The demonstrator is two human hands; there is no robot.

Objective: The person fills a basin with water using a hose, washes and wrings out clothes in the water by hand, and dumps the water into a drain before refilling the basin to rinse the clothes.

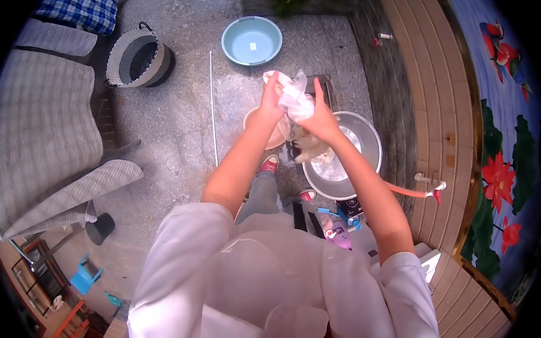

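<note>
A bunched white cloth (294,94) is held up in front of me between both hands. My left hand (271,98) grips its left side, and my right hand (323,118) has hold of the lower right part. Below the hands, a cream-coloured soft item (309,145) shows beside the metal basin (373,140); I cannot make out what it is. Partly hidden behind my left forearm is a pinkish basin (251,118) on the ground.
A light blue basin (251,24) with a small white piece in it stands ahead. A woven basket (121,54) is at the left, near draped bedding (47,107). An orange hose (406,189) runs from the wall tap. A purple bottle (339,234) stands near my feet.
</note>
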